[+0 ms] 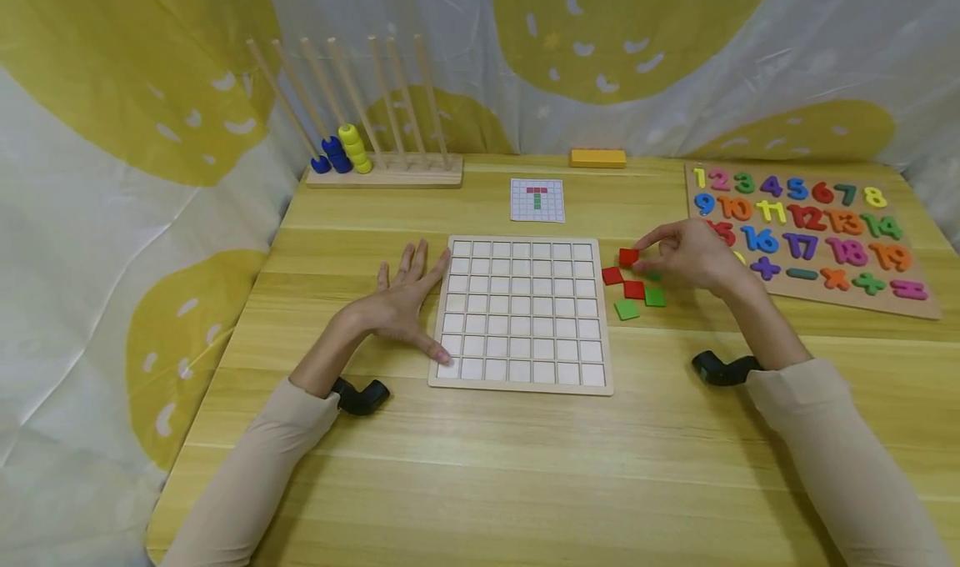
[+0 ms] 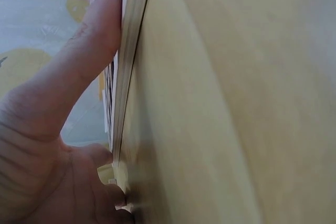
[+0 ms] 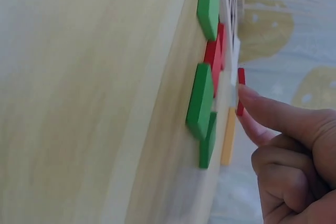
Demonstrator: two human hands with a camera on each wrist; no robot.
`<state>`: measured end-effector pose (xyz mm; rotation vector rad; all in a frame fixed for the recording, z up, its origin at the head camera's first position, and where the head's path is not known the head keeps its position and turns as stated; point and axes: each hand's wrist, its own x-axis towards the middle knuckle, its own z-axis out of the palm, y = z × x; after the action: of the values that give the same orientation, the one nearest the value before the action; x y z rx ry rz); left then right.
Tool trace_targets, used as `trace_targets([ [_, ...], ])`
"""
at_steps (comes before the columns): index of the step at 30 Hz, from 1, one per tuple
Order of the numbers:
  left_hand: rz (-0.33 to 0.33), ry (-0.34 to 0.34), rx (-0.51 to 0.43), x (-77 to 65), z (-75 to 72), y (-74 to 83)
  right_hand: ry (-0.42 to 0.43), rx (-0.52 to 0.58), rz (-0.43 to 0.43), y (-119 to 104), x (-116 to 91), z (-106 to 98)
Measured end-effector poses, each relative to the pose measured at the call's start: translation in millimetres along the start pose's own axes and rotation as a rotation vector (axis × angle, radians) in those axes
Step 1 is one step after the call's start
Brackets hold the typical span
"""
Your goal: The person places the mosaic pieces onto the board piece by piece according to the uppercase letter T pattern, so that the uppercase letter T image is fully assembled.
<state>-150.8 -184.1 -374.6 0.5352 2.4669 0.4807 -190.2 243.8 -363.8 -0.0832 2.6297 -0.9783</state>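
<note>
My right hand (image 1: 688,254) pinches a red square tile (image 1: 628,257) between thumb and forefinger. The right wrist view shows that tile (image 3: 241,75) raised off the table, its other fingers curled in. Just below lie two more red tiles (image 1: 612,276) and several green tiles (image 1: 655,297), right of a pale wooden grid board (image 1: 521,389). The board's square cells hold no coloured tiles. At its left edge is my left hand (image 1: 401,304), fingers spread, the thumb (image 2: 105,19) over the lower left corner and the forefinger at the upper left side.
Behind the board lies a small card (image 1: 537,208) printed with a red and green T. An orange-yellow block (image 1: 597,158) sits at the back edge. A peg stand (image 1: 386,179) with blue and yellow beads is back left, a number board (image 1: 810,288) at right.
</note>
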Motion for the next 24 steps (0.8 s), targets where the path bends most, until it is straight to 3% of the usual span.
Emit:
trace_targets([
  [7,0.0,-0.001,0.005,0.0,0.0,0.1,-0.017,0.085,-0.054,-21,-3,13],
  [24,0.0,-0.002,0.001,-0.4,-0.1,0.2,-0.086,0.062,-0.096,-59,9,43],
])
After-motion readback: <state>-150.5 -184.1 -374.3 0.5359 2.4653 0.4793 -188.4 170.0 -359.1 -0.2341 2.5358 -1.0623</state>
